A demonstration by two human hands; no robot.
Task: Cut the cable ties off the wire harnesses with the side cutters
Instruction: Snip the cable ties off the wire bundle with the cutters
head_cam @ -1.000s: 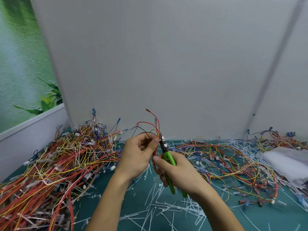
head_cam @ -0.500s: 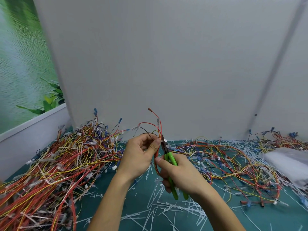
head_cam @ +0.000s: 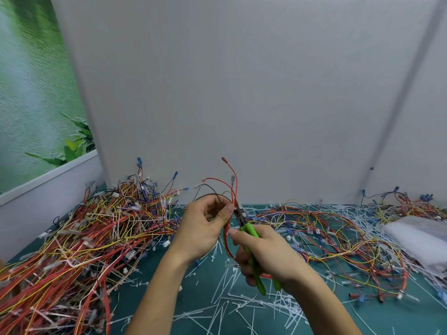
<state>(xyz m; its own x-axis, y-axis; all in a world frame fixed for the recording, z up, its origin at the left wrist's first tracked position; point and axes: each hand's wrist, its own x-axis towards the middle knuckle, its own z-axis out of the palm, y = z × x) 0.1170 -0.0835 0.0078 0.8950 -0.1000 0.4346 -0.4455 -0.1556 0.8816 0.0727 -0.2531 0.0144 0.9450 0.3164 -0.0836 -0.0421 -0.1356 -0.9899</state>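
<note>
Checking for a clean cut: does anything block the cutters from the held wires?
Nothing visible. The side cutters in the right hand meet the wire harness the left hand holds, tip beside the thumb. The tie is too small to see.

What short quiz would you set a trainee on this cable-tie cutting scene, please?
1. True or false: the left hand holds nothing.
2. Multiple choice: the side cutters are gripped by A the left hand; B the right hand; C neither hand.
3. Short answer: what white scraps litter the green mat in front of the person?

Key
1. False: it pinches a wire harness at the cutters' tip.
2. B.
3. Cut cable ties.
</note>
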